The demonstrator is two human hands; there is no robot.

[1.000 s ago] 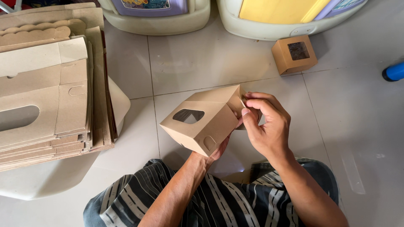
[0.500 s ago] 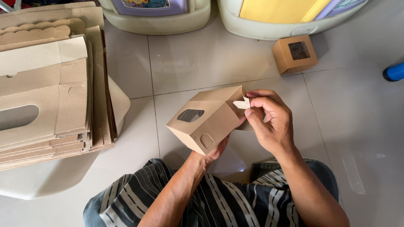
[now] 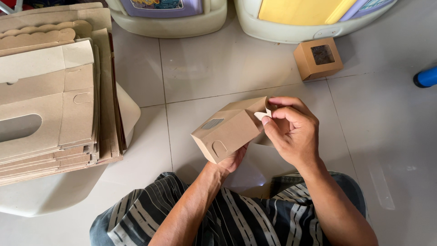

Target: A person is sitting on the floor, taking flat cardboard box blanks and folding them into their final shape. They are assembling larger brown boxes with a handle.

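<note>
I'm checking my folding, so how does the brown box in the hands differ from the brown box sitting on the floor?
The box in the hands is held tilted above the tiles; the box on the floor rests flat near the yellow bin. The held one's end flap is open, pinched by the right hand, with the left hand beneath; the floor one is closed. Both are brown cardboard with a window.

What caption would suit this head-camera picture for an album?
Left hand supports a half-folded brown box while right hand pinches its end flap, beside stacked flat cartons.
</note>
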